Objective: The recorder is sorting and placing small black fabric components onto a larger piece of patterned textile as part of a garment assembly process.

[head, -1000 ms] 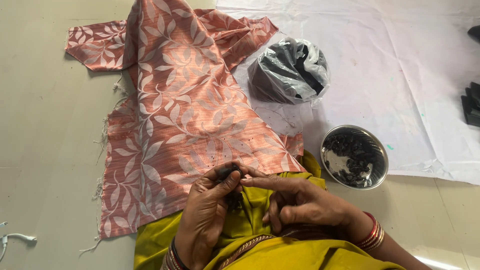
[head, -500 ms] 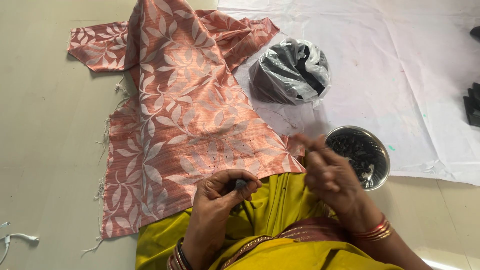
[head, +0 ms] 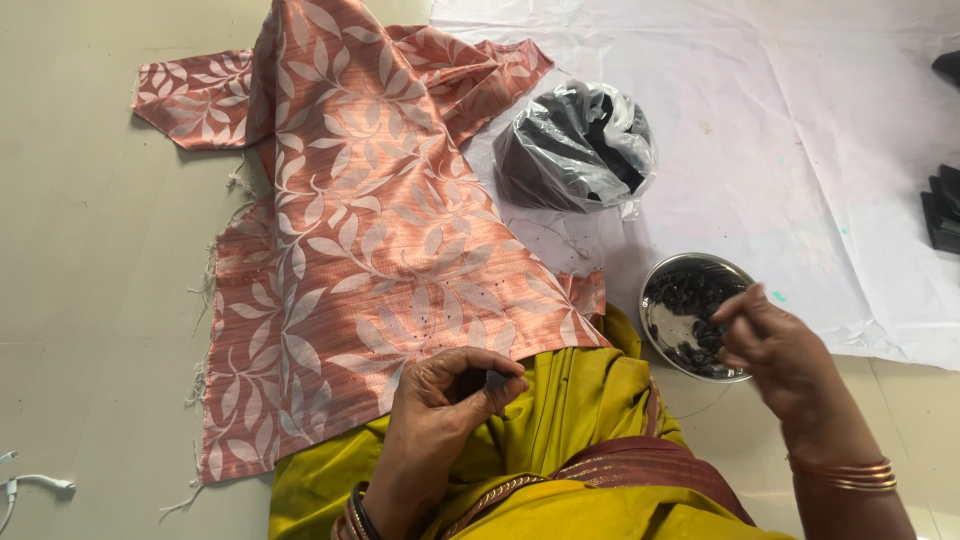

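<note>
My left hand point(head: 440, 410) rests on my yellow-clad lap point(head: 560, 430) and pinches a small dark piece point(head: 494, 380) between thumb and fingers, at the lower edge of a pink leaf-patterned garment point(head: 360, 230) spread on the floor. My right hand point(head: 785, 350) hovers over a small steel bowl point(head: 662, 275) filled with small dark pieces, fingers pinched together at the bowl's right side. Whether it holds a piece I cannot tell. Bangles sit on both wrists.
A clear plastic bag of dark material point(head: 580, 145) lies on a white sheet point(head: 800, 120) behind the bowl. Black objects point(head: 942, 205) sit at the sheet's right edge. A white cable point(head: 35, 485) lies on the floor at lower left.
My right hand left my left hand on the lap and swung right to the steel bowl. The left hand stayed in place with the dark piece.
</note>
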